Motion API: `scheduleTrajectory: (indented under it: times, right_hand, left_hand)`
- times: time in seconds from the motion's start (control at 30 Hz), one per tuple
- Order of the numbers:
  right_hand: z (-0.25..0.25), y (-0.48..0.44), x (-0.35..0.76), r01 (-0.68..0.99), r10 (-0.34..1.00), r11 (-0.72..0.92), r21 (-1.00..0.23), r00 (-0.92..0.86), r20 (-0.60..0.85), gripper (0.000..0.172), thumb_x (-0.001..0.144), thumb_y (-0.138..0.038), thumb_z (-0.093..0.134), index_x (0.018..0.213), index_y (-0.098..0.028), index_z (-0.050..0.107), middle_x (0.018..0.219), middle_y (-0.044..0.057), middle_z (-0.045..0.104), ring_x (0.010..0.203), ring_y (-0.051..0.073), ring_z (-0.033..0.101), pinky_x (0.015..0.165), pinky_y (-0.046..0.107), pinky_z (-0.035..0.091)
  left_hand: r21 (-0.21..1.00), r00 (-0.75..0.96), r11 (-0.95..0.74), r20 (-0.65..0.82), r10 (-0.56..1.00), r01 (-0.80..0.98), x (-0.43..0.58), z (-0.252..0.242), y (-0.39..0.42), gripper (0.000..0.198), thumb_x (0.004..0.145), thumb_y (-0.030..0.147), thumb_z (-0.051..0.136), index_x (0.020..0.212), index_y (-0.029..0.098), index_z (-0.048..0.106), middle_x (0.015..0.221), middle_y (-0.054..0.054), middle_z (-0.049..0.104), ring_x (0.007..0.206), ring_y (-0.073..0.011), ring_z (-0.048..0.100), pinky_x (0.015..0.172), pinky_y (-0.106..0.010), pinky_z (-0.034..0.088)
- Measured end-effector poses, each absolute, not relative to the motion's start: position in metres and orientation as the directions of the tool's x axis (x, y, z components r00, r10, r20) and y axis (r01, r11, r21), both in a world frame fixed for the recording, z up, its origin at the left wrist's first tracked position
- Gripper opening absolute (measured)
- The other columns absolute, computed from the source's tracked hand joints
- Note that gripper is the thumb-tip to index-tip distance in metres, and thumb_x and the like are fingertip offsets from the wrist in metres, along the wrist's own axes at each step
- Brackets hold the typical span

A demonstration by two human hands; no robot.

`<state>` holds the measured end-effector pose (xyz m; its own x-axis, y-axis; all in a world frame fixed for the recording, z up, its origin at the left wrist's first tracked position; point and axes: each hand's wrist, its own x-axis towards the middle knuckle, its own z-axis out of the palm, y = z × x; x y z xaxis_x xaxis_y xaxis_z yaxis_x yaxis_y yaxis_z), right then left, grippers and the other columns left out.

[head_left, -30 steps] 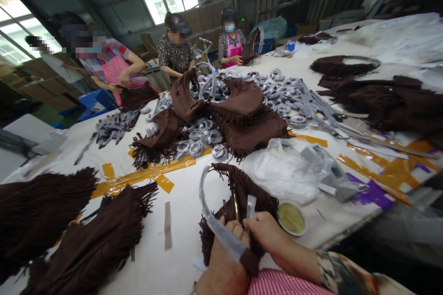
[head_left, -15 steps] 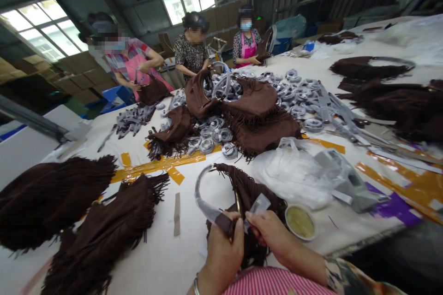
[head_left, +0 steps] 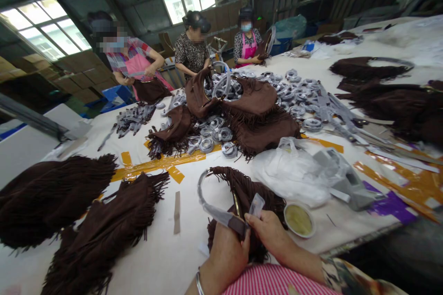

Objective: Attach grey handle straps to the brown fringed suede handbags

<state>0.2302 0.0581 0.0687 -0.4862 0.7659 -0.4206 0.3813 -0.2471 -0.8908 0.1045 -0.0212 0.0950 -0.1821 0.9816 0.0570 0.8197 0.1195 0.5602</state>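
A dark brown fringed handbag (head_left: 249,189) stands at the table's near edge, right in front of me. Its handle (head_left: 204,196), wrapped in clear plastic, arches to the left. My left hand (head_left: 226,249) is closed around the brown end of that handle, beside the bag's gold-coloured zipper (head_left: 236,203). Close by, my right hand (head_left: 272,230) pinches at the same end, and a translucent plastic strip (head_left: 256,205) sticks up from its fingers. The fingertips of both hands nearly meet there; what lies between them is partly hidden.
Brown fringed bags (head_left: 104,226) lie on the left, with others (head_left: 256,97) amid plastic-wrapped straps (head_left: 301,92) further back. Right of my hands are a round dish of yellowish stuff (head_left: 299,220), a plastic bag (head_left: 294,175) and a grey tape dispenser (head_left: 356,189). Three co-workers (head_left: 190,50) stand opposite.
My left hand has turned, and the brown handle end now lies more to the right, near my right fingers. The plastic strip has tilted more upright. The leftmost co-worker's hands have shifted.
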Motion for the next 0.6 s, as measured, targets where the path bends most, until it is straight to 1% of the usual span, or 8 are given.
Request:
scheduleTrajectory:
  times: [0.13, 0.2, 0.27, 0.37, 0.43, 0.53, 0.6]
  right_hand:
    - [0.068, 0.056, 0.229, 0.41, 0.77, -0.211, -0.887, -0.489, -0.409, 0.039, 0.082, -0.047, 0.048, 0.061, -0.015, 0.057, 0.057, -0.001, 0.048, 0.058, 0.013, 0.043, 0.054, 0.026, 0.031]
    - [0.069, 0.056, 0.228, 0.41, 0.769, -0.206, -0.889, -0.494, -0.406, 0.037, 0.082, -0.045, 0.049, 0.06, -0.015, 0.057, 0.057, -0.001, 0.05, 0.058, 0.013, 0.044, 0.054, 0.025, 0.032]
    - [0.07, 0.056, 0.228, 0.393, 0.756, -0.205, -0.896, -0.518, -0.4, 0.035, 0.082, -0.043, 0.051, 0.062, -0.015, 0.06, 0.059, 0.0, 0.055, 0.059, 0.014, 0.048, 0.056, 0.025, 0.035]
    - [0.074, 0.057, 0.23, 0.351, 0.709, -0.203, -0.914, -0.592, -0.384, 0.034, 0.084, -0.042, 0.053, 0.069, -0.014, 0.065, 0.064, 0.001, 0.061, 0.063, 0.015, 0.052, 0.06, 0.025, 0.04]
    - [0.075, 0.057, 0.233, 0.304, 0.685, -0.19, -0.934, -0.64, -0.348, 0.032, 0.084, -0.043, 0.056, 0.075, -0.014, 0.067, 0.071, 0.002, 0.065, 0.069, 0.016, 0.056, 0.065, 0.025, 0.043]
    - [0.078, 0.058, 0.24, 0.21, 0.66, -0.194, -0.958, -0.695, -0.285, 0.031, 0.082, -0.044, 0.06, 0.087, -0.015, 0.069, 0.083, 0.003, 0.069, 0.078, 0.018, 0.059, 0.071, 0.026, 0.045]
    - [0.078, 0.058, 0.247, 0.195, 0.635, -0.208, -0.959, -0.719, -0.283, 0.031, 0.083, -0.044, 0.06, 0.093, -0.015, 0.068, 0.084, 0.003, 0.068, 0.078, 0.018, 0.059, 0.07, 0.026, 0.044]
  left_hand:
    - [0.448, -0.048, -0.012, 0.121, 0.992, 0.894, 0.107, 0.095, -0.019, 0.018, 0.081, 0.016, 0.049, 0.09, 0.018, 0.064, 0.085, -0.012, 0.067, 0.08, -0.0259, 0.064, 0.072, -0.044, 0.057]
    - [0.408, -0.025, -0.037, 0.144, 0.989, 0.912, 0.107, 0.092, -0.02, 0.02, 0.079, 0.014, 0.049, 0.092, 0.017, 0.064, 0.085, -0.013, 0.067, 0.081, -0.0275, 0.065, 0.071, -0.046, 0.058]
    - [0.392, -0.022, -0.042, 0.156, 0.988, 0.919, 0.106, 0.088, -0.022, 0.024, 0.076, 0.014, 0.049, 0.094, 0.016, 0.064, 0.085, -0.014, 0.067, 0.08, -0.0285, 0.065, 0.068, -0.046, 0.058]
    - [0.446, -0.1, 0.037, 0.118, 0.988, 0.894, 0.102, 0.082, -0.026, 0.02, 0.077, 0.015, 0.048, 0.09, 0.017, 0.063, 0.083, -0.013, 0.067, 0.081, -0.0279, 0.065, 0.069, -0.044, 0.057]
    - [0.504, -0.162, 0.102, 0.077, 0.984, 0.858, 0.1, 0.08, -0.028, 0.019, 0.079, 0.016, 0.048, 0.091, 0.017, 0.063, 0.088, -0.014, 0.068, 0.087, -0.0283, 0.065, 0.076, -0.045, 0.057]
    - [0.576, -0.205, 0.16, 0.014, 0.979, 0.802, 0.097, 0.082, -0.029, 0.023, 0.078, 0.017, 0.051, 0.097, 0.018, 0.063, 0.099, -0.014, 0.069, 0.097, -0.0291, 0.064, 0.087, -0.047, 0.054]
    - [0.64, -0.269, 0.213, -0.01, 0.963, 0.738, 0.092, 0.087, -0.029, 0.02, 0.075, 0.016, 0.054, 0.092, 0.02, 0.063, 0.095, -0.011, 0.069, 0.092, -0.0265, 0.064, 0.083, -0.042, 0.054]
